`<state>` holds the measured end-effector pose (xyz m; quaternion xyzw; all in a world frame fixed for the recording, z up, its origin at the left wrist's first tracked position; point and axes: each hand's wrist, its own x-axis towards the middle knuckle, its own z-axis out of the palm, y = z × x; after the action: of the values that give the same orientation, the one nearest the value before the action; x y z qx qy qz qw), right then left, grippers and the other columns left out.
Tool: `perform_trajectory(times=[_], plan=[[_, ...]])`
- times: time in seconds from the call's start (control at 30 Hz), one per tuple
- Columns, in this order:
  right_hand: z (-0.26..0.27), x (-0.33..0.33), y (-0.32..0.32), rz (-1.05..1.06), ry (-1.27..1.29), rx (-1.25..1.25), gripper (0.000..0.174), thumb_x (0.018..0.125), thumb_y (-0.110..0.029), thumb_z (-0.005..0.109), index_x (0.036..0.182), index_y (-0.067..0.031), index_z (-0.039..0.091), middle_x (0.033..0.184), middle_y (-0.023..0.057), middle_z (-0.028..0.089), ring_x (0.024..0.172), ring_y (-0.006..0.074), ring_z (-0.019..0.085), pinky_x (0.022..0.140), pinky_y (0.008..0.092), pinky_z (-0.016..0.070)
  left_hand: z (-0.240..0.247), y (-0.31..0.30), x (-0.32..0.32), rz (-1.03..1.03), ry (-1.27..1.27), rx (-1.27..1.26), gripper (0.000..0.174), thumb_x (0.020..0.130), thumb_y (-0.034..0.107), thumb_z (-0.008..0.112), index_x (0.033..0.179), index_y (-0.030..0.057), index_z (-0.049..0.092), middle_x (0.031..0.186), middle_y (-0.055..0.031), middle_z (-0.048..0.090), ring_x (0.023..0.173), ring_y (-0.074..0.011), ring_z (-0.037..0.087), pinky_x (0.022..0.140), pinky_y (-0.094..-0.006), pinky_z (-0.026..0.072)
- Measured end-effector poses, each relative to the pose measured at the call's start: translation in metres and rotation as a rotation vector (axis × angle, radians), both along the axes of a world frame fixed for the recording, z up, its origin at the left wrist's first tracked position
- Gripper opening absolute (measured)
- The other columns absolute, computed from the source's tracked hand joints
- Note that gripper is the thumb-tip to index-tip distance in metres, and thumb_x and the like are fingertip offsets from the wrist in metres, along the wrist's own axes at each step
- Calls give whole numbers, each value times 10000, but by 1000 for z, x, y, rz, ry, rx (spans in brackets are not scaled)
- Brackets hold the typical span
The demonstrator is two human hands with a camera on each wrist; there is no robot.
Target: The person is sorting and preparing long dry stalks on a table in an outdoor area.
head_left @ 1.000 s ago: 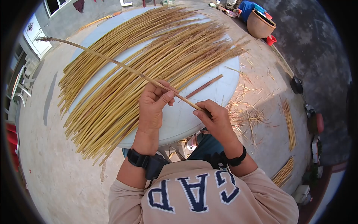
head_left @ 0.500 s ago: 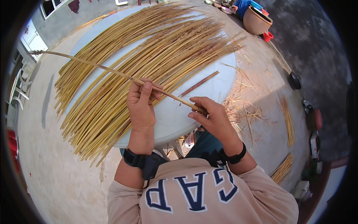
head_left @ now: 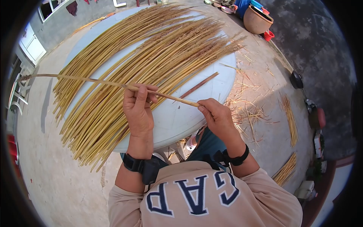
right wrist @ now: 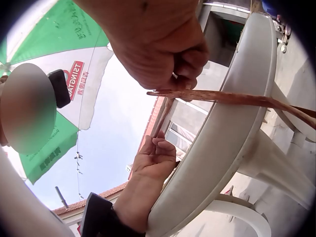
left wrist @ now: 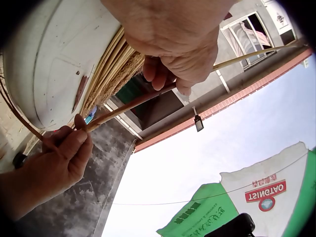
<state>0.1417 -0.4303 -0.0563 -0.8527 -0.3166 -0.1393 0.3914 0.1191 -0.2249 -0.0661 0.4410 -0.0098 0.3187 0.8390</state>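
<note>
A long dry stalk (head_left: 94,80) with a brown tufted head crosses the head view from far left down to both hands. My left hand (head_left: 139,111) holds it partway along, fingers wrapped under and thumb on top. At its lower end my right hand (head_left: 217,115) pinches with thumb and curled forefinger. In the right wrist view, a brown strip of leaf sheath (right wrist: 222,97) runs out from beneath the right fingertips. Below the hands stands a round white table (head_left: 193,113), bearing two spread bundles of similar stalks (head_left: 124,90) and a reddish-brown sheath piece (head_left: 199,84).
Peeled scraps (head_left: 244,113) litter the ground right of the table. Two small bundles of straw (head_left: 289,121) lie farther right. A clay pot (head_left: 258,20) stands beyond the table, and a white chair (head_left: 17,92) at far left. A green and white umbrella (left wrist: 247,197) hangs overhead.
My left hand has shifted left along with the stalk, away from the right hand. The tufted head has swung lower. The right thumb and forefinger have closed together at the stalk's end.
</note>
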Motion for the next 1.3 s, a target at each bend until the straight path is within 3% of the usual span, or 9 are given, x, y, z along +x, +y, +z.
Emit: perform_trajectory(times=[0.17, 0.3, 0.37, 0.43, 0.47, 0.53, 0.77, 1.03, 1.3], plan=[[-6, 3, 3, -53, -26, 42, 88, 817, -140, 590, 841, -57, 607, 761, 93, 608, 617, 293, 582, 525, 352, 458, -4, 4, 2, -21, -19, -13, 234, 928, 252, 450, 857, 45, 534, 788, -139, 623, 574, -126, 538, 554, -230, 456], [-7, 8, 9, -164, 72, -1, 94, 817, -136, 591, 824, -44, 609, 748, 112, 608, 611, 296, 582, 520, 351, 455, -2, 0, -1, -22, -33, -36, 213, 925, 227, 458, 863, 37, 533, 810, -147, 622, 577, -131, 538, 558, -233, 455], [-10, 11, 8, -251, 133, -71, 99, 818, -135, 590, 834, -40, 610, 749, 121, 607, 615, 298, 584, 520, 349, 453, 3, -15, -7, -19, -183, 383, 195, 923, 203, 463, 866, 29, 530, 843, -161, 620, 585, -139, 540, 564, -235, 453], [-11, 16, 1, -212, 331, 10, 127, 851, -106, 557, 897, -3, 617, 701, 73, 593, 581, 108, 553, 517, 247, 434, 3, -17, -6, -51, -174, 283, 186, 922, 195, 465, 874, 26, 527, 856, -168, 618, 588, -143, 542, 564, -239, 455], [-11, 17, -2, -208, 333, 6, 127, 851, -106, 557, 897, -3, 617, 701, 73, 593, 581, 108, 553, 517, 247, 434, 1, -17, -7, -85, -155, 180, 176, 920, 186, 468, 882, 24, 524, 869, -176, 616, 591, -147, 543, 565, -243, 456], [-12, 17, -10, 16, 394, 193, 143, 863, -107, 552, 914, 8, 619, 688, 19, 566, 600, 60, 512, 528, 213, 422, 1, -10, -5, -23, -121, 143, 174, 924, 195, 461, 894, 34, 519, 858, -179, 617, 580, -144, 543, 552, -250, 461], [-10, 19, -20, 293, 550, 359, 158, 866, -123, 563, 929, 11, 618, 683, 1, 534, 547, 65, 480, 477, 202, 391, 2, -1, -3, -102, -83, -17, 181, 940, 197, 420, 886, 40, 493, 796, -173, 608, 536, -140, 532, 517, -242, 454], [-7, 15, -23, 481, 519, 237, 171, 854, -108, 567, 954, 25, 605, 705, 47, 553, 635, 123, 524, 578, 245, 421, 1, 2, -4, -152, -94, -76, 198, 936, 230, 431, 873, 50, 485, 734, -163, 603, 479, -125, 498, 457, -233, 418], [1, 1, -10, 645, 448, 122, 147, 812, -83, 598, 933, 0, 611, 701, 74, 540, 618, 194, 531, 552, 277, 417, -2, 7, -2, -189, -53, -149, 198, 933, 250, 442, 868, 69, 491, 653, -119, 578, 391, -70, 372, 381, -206, 346]])
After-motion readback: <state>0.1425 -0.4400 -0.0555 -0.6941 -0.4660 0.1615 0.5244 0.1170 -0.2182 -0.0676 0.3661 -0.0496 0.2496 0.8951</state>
